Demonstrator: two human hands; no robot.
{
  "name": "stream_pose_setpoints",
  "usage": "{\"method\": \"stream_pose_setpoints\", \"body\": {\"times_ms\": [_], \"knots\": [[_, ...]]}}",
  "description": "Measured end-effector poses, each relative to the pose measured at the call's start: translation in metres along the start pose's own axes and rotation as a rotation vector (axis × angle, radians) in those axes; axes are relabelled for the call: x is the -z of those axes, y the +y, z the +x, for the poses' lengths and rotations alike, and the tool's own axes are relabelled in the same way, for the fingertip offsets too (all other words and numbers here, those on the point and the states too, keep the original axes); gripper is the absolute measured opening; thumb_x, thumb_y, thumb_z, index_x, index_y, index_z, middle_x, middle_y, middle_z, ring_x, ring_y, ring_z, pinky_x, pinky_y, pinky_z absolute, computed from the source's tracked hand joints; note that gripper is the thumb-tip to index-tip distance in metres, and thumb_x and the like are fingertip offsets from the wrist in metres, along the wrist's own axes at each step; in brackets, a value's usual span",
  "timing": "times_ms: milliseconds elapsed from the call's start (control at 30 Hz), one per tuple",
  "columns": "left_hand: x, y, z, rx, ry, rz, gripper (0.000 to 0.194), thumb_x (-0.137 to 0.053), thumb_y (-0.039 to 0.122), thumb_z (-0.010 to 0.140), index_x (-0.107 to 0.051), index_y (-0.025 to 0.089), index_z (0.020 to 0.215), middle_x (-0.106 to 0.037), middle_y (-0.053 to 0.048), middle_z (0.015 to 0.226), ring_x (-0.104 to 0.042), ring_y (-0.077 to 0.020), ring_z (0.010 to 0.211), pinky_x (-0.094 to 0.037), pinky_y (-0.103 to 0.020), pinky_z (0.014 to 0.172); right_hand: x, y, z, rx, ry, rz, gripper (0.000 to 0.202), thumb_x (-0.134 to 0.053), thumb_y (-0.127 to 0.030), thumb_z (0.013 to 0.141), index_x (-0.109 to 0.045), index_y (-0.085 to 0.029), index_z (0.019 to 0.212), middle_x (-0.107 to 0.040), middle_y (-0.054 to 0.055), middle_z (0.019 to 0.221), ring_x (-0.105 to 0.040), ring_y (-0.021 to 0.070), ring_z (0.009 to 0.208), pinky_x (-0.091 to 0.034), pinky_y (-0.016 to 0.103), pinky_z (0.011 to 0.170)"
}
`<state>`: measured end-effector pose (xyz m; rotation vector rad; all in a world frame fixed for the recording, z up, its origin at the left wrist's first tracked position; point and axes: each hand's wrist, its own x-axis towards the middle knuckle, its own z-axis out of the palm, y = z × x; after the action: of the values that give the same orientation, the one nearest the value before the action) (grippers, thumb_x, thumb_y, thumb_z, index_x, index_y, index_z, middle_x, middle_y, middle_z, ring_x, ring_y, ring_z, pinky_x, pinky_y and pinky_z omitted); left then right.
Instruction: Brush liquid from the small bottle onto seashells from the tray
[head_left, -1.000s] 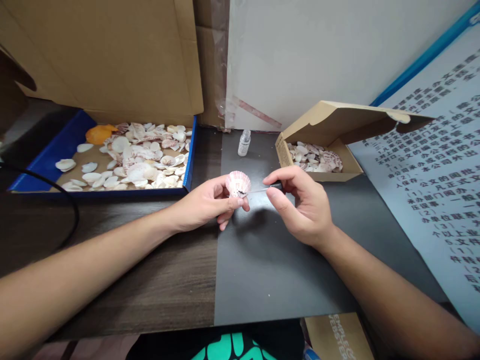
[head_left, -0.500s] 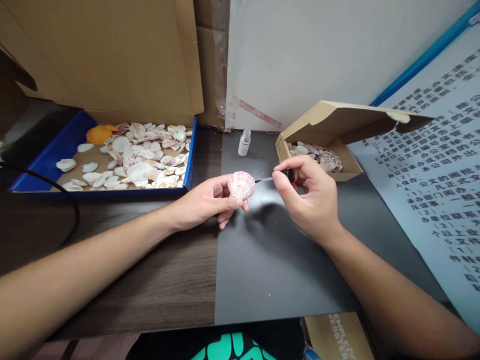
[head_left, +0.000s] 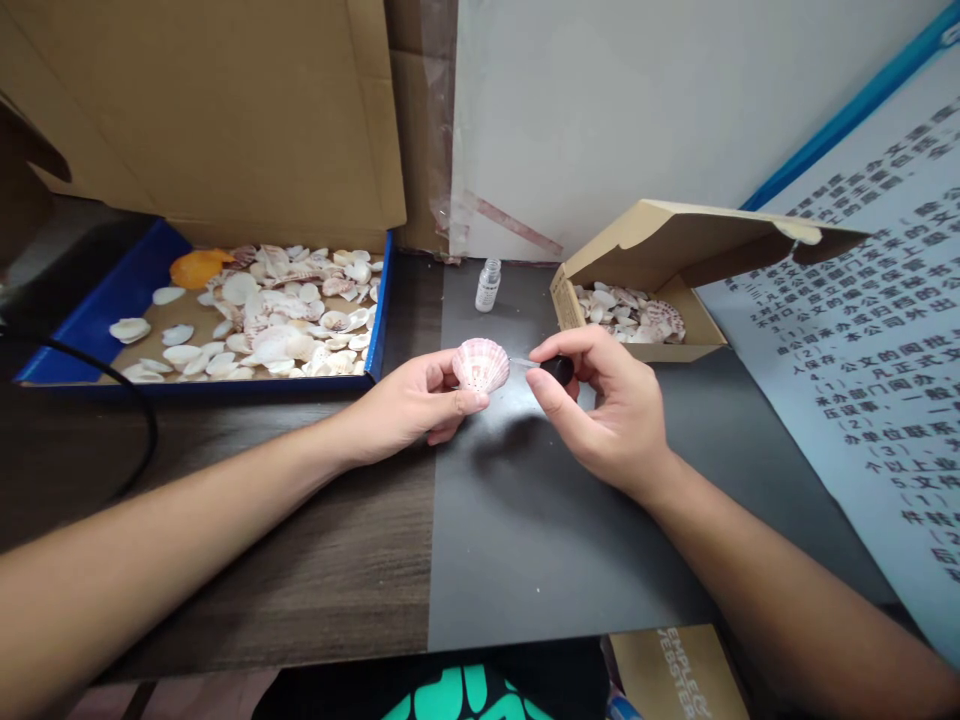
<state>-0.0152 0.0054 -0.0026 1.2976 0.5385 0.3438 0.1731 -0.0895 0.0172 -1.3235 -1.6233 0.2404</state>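
A pink-and-white scallop shell [head_left: 481, 364] is pinched upright between the thumb and fingers of the left hand [head_left: 420, 405], just above the worktop [head_left: 525, 520], near the seam where the wood grain meets the dark mat. A small brush with a black cap [head_left: 556, 371] is gripped by the closed fingers of the right hand [head_left: 607, 410], and its thin tip is pointed at the right edge of the shell, touching it or very nearly so; which cannot be told. An open small bottle [head_left: 487, 285] is stood farther back, between the blue tray of shells [head_left: 379, 320] on the left and the small cardboard box of shells [head_left: 637, 318] on the right.

The shell is held only by its lower rim, so a push from the brush could tilt it or let it slip down onto the mat. Liquid from the tip could be smeared onto the left fingertips, which lie close to the brushed edge. The uncapped bottle, standing just beyond both hands, could be knocked over by a careless reach.
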Motion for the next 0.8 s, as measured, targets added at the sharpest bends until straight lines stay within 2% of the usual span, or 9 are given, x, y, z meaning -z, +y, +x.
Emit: {"method": "stream_pose_setpoints", "body": {"times_ms": [500, 800], "knots": [[-0.0004, -0.0011, 0.0008, -0.031, 0.007, -0.020, 0.028, -0.072, 0.034, 0.085, -0.051, 0.016, 0.092, -0.040, 0.008, 0.062, -0.035, -0.0038, 0.049, -0.028, -0.017, 0.043, 0.0005, 0.0000, -0.0013, 0.027, -0.050, 0.062, 0.008, -0.065, -0.017, 0.088, -0.061, -0.023, 0.094, -0.062, -0.003, 0.081, -0.049, 0.0090, 0.057, -0.043, 0.025, 0.053], [-0.0012, -0.0009, -0.0002, -0.024, 0.021, -0.021, 0.029, -0.073, 0.034, 0.084, -0.050, 0.017, 0.086, -0.042, 0.008, 0.061, -0.036, -0.0037, 0.048, -0.028, -0.017, 0.043, 0.0026, -0.0013, -0.0006, 0.034, -0.050, 0.079, 0.005, -0.060, -0.019, 0.091, -0.062, -0.022, 0.094, -0.058, -0.004, 0.076, -0.047, 0.0086, 0.056, -0.040, 0.024, 0.053]]}}
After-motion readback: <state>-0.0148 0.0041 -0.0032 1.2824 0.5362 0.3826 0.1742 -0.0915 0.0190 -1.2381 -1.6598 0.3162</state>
